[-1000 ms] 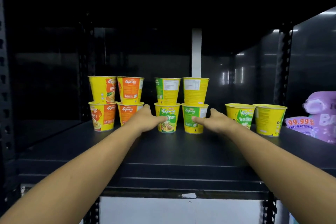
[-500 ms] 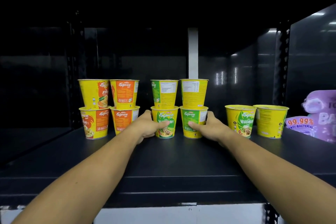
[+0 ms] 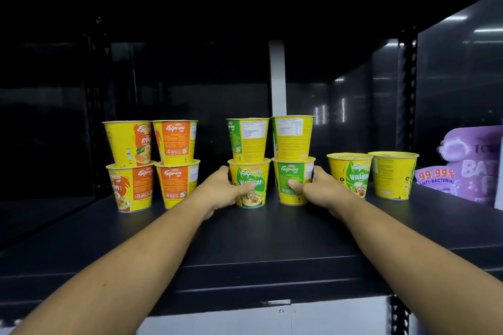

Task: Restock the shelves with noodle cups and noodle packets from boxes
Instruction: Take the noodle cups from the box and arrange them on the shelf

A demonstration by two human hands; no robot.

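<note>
At the far left of the dark shelf [image 3: 258, 239], well apart from the hands, four orange cups [image 3: 144, 179] stand two on two, upright, the pairs touching side by side. Next comes the left hand [image 3: 220, 189], its arm reaching in over the shelf's front edge; its fingers curl round the left side of the lower left green cup [image 3: 254, 173] and the thumb lies across the label. That cup stands on the shelf and bears the upper left green cup [image 3: 247, 139]. Just beside it the lower right green cup [image 3: 290, 171] stands under the upper right green cup [image 3: 292, 137], both top cups showing their printed backs. The right hand [image 3: 318, 190] grips the lower right green cup, thumb on its front, fingers wrapped round its right side where they are mostly hidden. Behind this stack a white post [image 3: 277, 79] rises against the dark back wall. Right of the right hand, close beside its wrist, two single green cups [image 3: 349, 174] sit side by side, rims touching. Further right a black slotted upright [image 3: 407, 90] stands at the back, and a purple pack [image 3: 468, 168] marked "99.99% anti-bacterial" sits at the shelf's right end, just beside the last cup
</note>
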